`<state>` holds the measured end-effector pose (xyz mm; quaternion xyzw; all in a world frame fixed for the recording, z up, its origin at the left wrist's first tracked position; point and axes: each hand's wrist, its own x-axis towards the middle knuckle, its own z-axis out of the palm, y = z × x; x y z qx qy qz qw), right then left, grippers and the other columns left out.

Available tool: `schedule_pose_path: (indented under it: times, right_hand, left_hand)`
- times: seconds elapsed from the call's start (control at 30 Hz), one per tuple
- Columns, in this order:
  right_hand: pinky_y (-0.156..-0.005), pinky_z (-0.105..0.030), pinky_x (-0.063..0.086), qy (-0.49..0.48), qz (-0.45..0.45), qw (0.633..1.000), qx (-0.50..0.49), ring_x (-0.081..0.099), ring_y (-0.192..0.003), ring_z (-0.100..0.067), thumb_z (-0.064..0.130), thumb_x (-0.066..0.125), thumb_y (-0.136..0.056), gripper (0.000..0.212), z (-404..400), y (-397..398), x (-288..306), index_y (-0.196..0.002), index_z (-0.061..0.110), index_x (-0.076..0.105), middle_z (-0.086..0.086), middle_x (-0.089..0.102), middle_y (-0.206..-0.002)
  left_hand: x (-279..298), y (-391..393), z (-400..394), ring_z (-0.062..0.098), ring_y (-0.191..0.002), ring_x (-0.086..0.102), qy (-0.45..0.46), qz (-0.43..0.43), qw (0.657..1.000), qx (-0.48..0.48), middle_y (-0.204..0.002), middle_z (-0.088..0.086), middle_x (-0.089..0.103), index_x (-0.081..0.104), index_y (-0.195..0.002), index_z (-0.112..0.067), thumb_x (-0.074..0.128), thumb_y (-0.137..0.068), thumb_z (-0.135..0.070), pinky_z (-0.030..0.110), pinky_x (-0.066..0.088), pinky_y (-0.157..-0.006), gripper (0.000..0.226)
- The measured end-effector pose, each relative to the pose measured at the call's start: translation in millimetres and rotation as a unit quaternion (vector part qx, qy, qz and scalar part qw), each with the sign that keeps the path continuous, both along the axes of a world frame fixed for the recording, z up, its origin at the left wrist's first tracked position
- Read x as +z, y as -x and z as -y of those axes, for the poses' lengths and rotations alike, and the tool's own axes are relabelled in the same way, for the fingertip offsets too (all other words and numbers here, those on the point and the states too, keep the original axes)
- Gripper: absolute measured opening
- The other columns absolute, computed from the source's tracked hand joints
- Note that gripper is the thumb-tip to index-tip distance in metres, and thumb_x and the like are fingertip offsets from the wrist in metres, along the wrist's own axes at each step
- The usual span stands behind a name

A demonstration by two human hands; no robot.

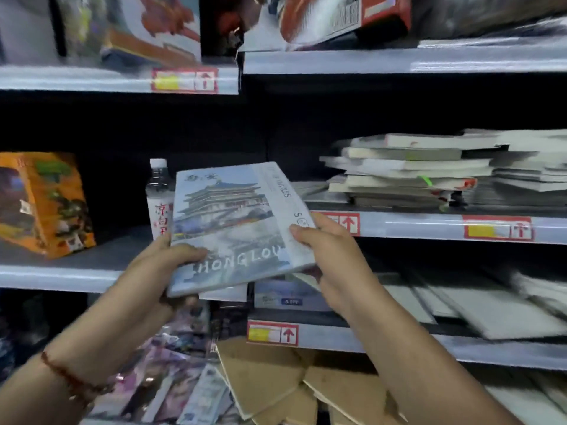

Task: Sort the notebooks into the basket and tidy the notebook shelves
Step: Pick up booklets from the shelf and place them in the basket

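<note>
1. While both hands hold it up in front of the shelves, the notebook (233, 228) sits tilted at centre of the head view, cover facing the camera, showing a blue-grey tower drawing and the letters "HONGLOU".
2. Left hand (171, 265) grips the notebook's lower left edge, thumb on the cover, fingers curled underneath.
3. Right hand (325, 250) pinches the right edge, thumb on the pale spine strip, fingers behind.
4. Red cord bracelet (70, 378) on the left wrist.
5. Water bottle (159, 191) stands upright on the left shelf (61, 277), just behind the notebook's left edge; orange box (43, 204) further left on the same shelf, tilted.
6. Messy stack of notebooks (411, 173) lies flat on the right middle shelf (429, 225), well apart from the held notebook.
7. More notebooks (491, 308) lean slanted on the shelf below, blurred.
8. Brown cardboard pieces (276, 381) lie at the bottom centre, colourful packets (171, 378) to their left.
9. Basket: not seen in this view.
</note>
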<state>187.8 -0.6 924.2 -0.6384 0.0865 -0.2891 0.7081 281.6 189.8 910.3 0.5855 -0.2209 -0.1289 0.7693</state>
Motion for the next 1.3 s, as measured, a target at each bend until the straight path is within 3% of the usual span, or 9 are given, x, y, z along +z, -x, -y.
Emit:
schedule_pose_path:
  times: [0.13,0.23,0.37,0.57,0.7,0.9,1.03,1.2,1.3]
  right_hand:
    - [-0.054,-0.027,0.056,-0.016,-0.021,0.999,-0.035,0.069,-0.066,-0.014,0.009,0.059,-0.096,0.016,8,-28,42,-0.111,0.011,0.063,-0.003,0.073,-0.083]
    - [-0.062,-0.034,0.06,-0.016,-0.063,0.996,-0.066,0.066,-0.079,-0.022,0.011,0.061,-0.096,0.007,23,-45,69,-0.103,0.009,0.06,-0.011,0.068,-0.1]
    - [-0.041,-0.021,0.052,-0.025,-0.106,0.989,-0.098,0.06,-0.068,-0.02,0.009,0.059,-0.097,0.005,35,-55,93,-0.095,0.006,0.056,-0.013,0.061,-0.099]
    - [-0.073,-0.033,0.061,0.079,-0.168,0.975,-0.126,0.065,-0.086,-0.021,0.015,0.066,-0.091,0.01,40,-47,98,-0.097,0.014,0.059,-0.008,0.061,-0.101]
    - [-0.07,-0.029,0.048,0.42,-0.258,0.84,-0.227,0.06,-0.093,-0.021,0.012,0.057,-0.091,0.037,44,-55,76,-0.127,0.018,0.061,-0.01,0.058,-0.126]
    - [-0.069,-0.032,0.043,0.558,-0.28,0.72,-0.303,0.058,-0.103,-0.03,0.014,0.05,-0.097,0.036,51,-64,53,-0.131,0.026,0.057,-0.014,0.035,-0.138]
    - [-0.072,-0.032,0.043,0.556,-0.251,0.735,-0.297,0.057,-0.107,-0.03,0.025,0.049,-0.1,0.04,51,-54,44,-0.14,0.024,0.045,-0.014,0.031,-0.147]
    - [-0.079,-0.032,0.048,0.55,-0.138,0.766,-0.303,0.055,-0.112,-0.019,0.031,0.055,-0.097,0.056,41,-10,13,-0.147,0.024,0.032,0.005,0.034,-0.147]
    - [-0.082,-0.028,0.048,0.54,-0.111,0.787,-0.278,0.052,-0.106,-0.007,0.033,0.054,-0.097,0.04,41,22,-32,-0.136,0.029,0.046,0.015,0.042,-0.133]
  left_hand:
    - [41,-47,16,0.01,-0.047,0.058,-0.027,0.035,0.999,-0.011,-0.076,0.005,0.068,0.063,-0.097,-0.017,0.058,-0.094,-0.008,0.018,0.032,-0.031,0.011]
    - [65,-72,36,0.011,-0.047,0.058,-0.058,0.073,0.995,-0.025,-0.08,0.004,0.067,0.065,-0.103,-0.019,0.06,-0.096,-0.011,0.017,0.03,-0.033,0.012]
    - [89,-105,70,0.007,-0.041,0.046,-0.088,0.056,0.994,-0.016,-0.082,0.002,0.056,0.059,-0.114,-0.022,0.063,-0.095,-0.014,0.013,0.025,-0.031,0.021]
    - [99,-128,102,0.007,-0.04,0.045,-0.161,0.01,0.986,-0.045,-0.076,0.003,0.057,0.065,-0.105,-0.014,0.066,-0.091,-0.028,0.015,0.027,-0.031,0.02]
    - [93,-129,110,0.007,-0.042,0.04,-0.265,0.116,0.956,-0.038,-0.064,-0.002,0.053,0.07,-0.106,-0.012,0.061,-0.093,-0.037,0.016,0.025,-0.035,0.03]
    - [97,-134,108,0.007,-0.04,0.038,-0.362,0.167,0.915,-0.055,-0.056,-0.003,0.052,0.069,-0.113,-0.015,0.051,-0.096,-0.055,0.017,0.026,-0.037,0.047]
    - [81,-129,103,0.01,-0.047,0.044,-0.299,0.158,0.94,-0.052,-0.067,0.001,0.056,0.06,-0.119,-0.027,0.043,-0.098,-0.06,0.02,0.032,-0.04,0.043]
    - [35,-108,76,0.015,-0.047,0.045,-0.045,0.089,0.995,0.03,-0.06,0.0,0.055,0.054,-0.112,-0.019,0.046,-0.101,-0.046,0.023,0.031,-0.045,0.029]
    - [-19,-77,61,0.019,-0.049,0.047,-0.102,0.178,0.979,0.023,-0.053,-0.004,0.055,0.062,-0.087,-0.021,0.052,-0.101,-0.027,0.029,0.034,-0.05,0.019]
